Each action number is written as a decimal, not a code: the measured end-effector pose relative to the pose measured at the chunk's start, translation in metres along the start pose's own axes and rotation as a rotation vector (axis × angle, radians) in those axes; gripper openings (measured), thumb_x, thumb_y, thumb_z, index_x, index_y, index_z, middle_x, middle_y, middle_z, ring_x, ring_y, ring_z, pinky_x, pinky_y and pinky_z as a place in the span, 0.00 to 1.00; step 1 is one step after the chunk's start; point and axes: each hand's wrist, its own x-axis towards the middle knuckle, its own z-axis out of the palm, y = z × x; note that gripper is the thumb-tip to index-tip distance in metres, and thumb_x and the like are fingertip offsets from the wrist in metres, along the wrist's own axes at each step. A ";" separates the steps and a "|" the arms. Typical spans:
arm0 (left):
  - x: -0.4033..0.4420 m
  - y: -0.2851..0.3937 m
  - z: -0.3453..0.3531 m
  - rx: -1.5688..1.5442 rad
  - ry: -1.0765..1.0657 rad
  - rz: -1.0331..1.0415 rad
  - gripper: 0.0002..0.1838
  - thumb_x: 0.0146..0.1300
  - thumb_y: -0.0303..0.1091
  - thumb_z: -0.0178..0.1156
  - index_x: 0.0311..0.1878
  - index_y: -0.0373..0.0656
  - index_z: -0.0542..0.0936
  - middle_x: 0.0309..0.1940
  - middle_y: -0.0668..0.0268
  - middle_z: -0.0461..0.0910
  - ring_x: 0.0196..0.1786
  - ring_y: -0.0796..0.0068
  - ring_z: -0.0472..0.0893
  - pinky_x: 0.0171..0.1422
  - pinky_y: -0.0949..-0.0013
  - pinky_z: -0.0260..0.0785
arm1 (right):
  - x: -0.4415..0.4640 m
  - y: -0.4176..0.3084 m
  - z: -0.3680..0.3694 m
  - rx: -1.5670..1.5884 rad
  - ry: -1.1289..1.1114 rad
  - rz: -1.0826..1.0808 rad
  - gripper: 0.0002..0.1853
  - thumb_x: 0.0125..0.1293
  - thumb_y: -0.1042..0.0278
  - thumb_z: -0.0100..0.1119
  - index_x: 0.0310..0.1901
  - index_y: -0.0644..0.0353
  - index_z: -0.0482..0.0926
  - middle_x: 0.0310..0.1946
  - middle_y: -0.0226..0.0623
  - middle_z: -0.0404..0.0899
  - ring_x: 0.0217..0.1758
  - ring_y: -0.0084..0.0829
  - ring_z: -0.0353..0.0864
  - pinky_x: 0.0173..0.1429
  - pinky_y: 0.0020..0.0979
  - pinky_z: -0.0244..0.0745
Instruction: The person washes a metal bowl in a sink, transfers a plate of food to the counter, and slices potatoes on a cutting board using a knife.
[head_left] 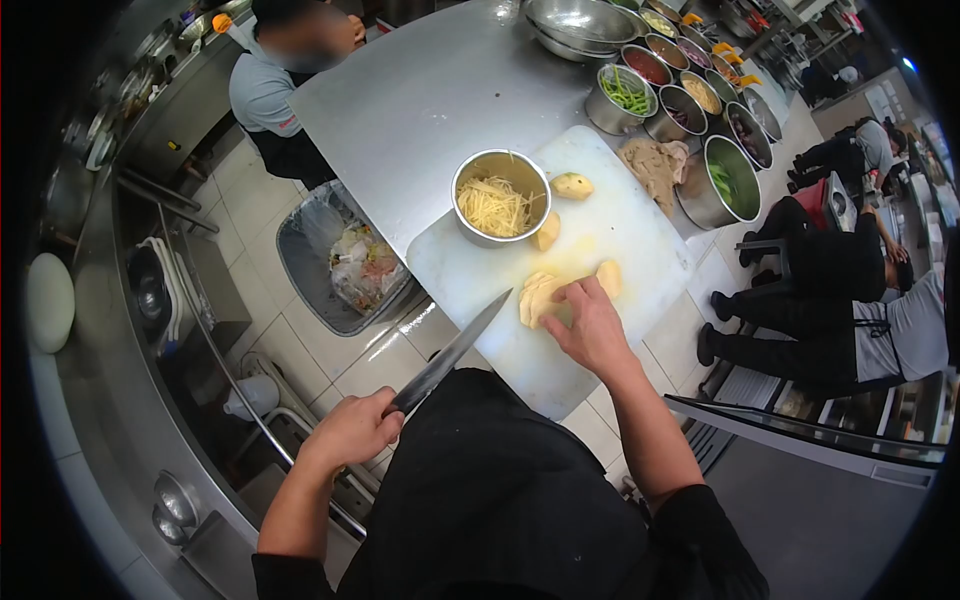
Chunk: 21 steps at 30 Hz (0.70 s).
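Note:
My left hand (355,428) is closed round the handle of a large kitchen knife (455,352), its blade pointing up and right toward the cutting board's near edge. On the white cutting board (640,225) lies a fanned stack of pale yellow potato slices (537,298). My right hand (590,325) bends its thumb and fingers over the right side of this stack. Just beyond its fingertips sits another cut potato piece (608,278). A steel pot (502,238) of thin potato strips stands on the board, with a potato chunk (546,232) and a peeled potato (572,185) beside it.
A crumpled cloth (655,170) lies right of the board, near a pot of greens (720,182) and several ingredient containers (622,100). A lined waste bin (340,265) stands below the table's left edge. One person (280,100) is across the table; others are at right.

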 end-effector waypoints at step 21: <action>-0.001 -0.003 0.010 0.004 0.046 0.032 0.14 0.71 0.42 0.58 0.43 0.38 0.74 0.30 0.46 0.83 0.40 0.37 0.83 0.47 0.45 0.73 | 0.013 -0.006 0.002 -0.117 0.032 -0.222 0.42 0.55 0.53 0.77 0.66 0.71 0.73 0.61 0.55 0.73 0.62 0.54 0.73 0.68 0.46 0.74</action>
